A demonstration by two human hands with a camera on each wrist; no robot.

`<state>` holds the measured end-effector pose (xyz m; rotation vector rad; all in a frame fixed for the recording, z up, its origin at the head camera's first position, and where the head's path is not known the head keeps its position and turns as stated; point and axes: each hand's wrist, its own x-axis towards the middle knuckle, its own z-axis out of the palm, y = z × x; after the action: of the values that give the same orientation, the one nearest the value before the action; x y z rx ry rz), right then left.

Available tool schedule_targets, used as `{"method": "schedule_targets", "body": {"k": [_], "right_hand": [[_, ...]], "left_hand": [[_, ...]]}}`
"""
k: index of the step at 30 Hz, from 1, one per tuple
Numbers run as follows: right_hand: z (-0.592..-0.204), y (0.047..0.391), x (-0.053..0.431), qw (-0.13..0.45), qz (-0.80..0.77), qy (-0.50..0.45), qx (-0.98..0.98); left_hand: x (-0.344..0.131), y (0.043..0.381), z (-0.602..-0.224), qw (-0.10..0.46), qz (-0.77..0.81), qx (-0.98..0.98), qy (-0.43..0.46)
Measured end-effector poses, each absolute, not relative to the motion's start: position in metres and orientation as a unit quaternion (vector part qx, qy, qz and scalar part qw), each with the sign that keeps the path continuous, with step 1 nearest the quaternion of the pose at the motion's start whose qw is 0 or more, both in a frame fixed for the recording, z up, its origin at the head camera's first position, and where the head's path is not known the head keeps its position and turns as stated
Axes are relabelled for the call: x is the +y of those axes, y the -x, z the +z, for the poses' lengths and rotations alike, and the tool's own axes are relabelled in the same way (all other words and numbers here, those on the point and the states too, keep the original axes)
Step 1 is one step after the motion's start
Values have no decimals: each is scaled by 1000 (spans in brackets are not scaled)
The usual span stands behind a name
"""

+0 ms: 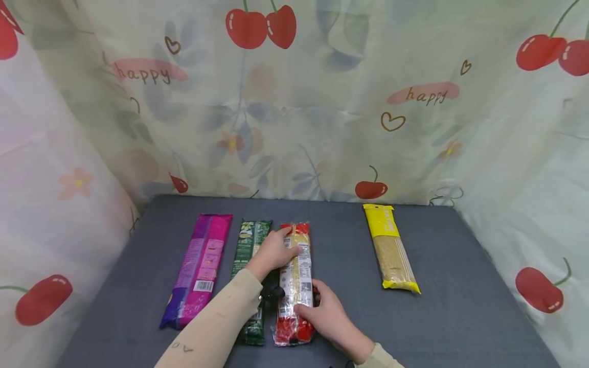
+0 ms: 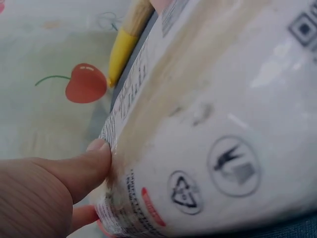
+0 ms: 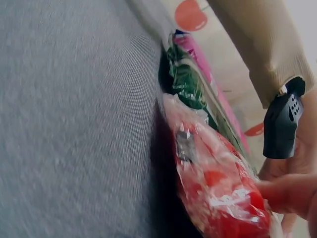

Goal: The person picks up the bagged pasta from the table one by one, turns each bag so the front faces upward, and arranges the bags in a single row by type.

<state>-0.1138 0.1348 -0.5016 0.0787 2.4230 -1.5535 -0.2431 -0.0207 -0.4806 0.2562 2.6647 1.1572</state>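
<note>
A long clear packet of pale dry noodles with red ends (image 1: 296, 278) lies lengthwise near the middle of the table, printed side up. My left hand (image 1: 274, 249) reaches across to its far part and grips it, thumb on one side and fingers towards the far end. At the near right edge, my right hand (image 1: 332, 313) holds the packet, thumb on top and fingertips partly hidden at the side. In the left wrist view, the thumb (image 2: 94, 161) presses the wrapper's edge. The right wrist view shows the crinkled red end (image 3: 218, 173) close to the cloth.
Just left of it lies a dark green packet (image 1: 248, 240), partly covered by my left forearm. Further left is a pink and purple packet (image 1: 202, 271). A yellow noodle packet (image 1: 391, 248) lies apart on the right. A patterned curtain (image 1: 294, 128) hangs behind the grey table (image 1: 442, 317).
</note>
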Motion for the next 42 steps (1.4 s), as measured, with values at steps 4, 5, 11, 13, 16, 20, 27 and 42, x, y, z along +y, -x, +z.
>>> {"method": "schedule_targets", "body": {"k": [4,5,11,13,16,20,27,42], "right_hand": [[-502,113,129,124,-606,-55,784],[-502,113,127,125,-620,-62,772],[-500,115,125,150,-670,-68,724],[-500,116,126,154,-671,-63,723],[-500,116,127,152,-671,-58,723],[-501,115,126,147,-670,-58,725],[-501,117,127,118,-685,-47,717],[-495,127,145,102,-739,-19,666]], "left_hand": [[-23,242,-480,126,416,897,-79],[-23,241,-480,128,418,896,-76],[-19,237,-482,129,420,896,-73],[-18,237,-484,127,419,896,-73],[-16,236,-485,122,420,897,-69],[-16,234,-484,118,429,893,-67],[-14,232,-479,103,465,876,-69],[-4,231,-463,48,506,858,-74]]}}
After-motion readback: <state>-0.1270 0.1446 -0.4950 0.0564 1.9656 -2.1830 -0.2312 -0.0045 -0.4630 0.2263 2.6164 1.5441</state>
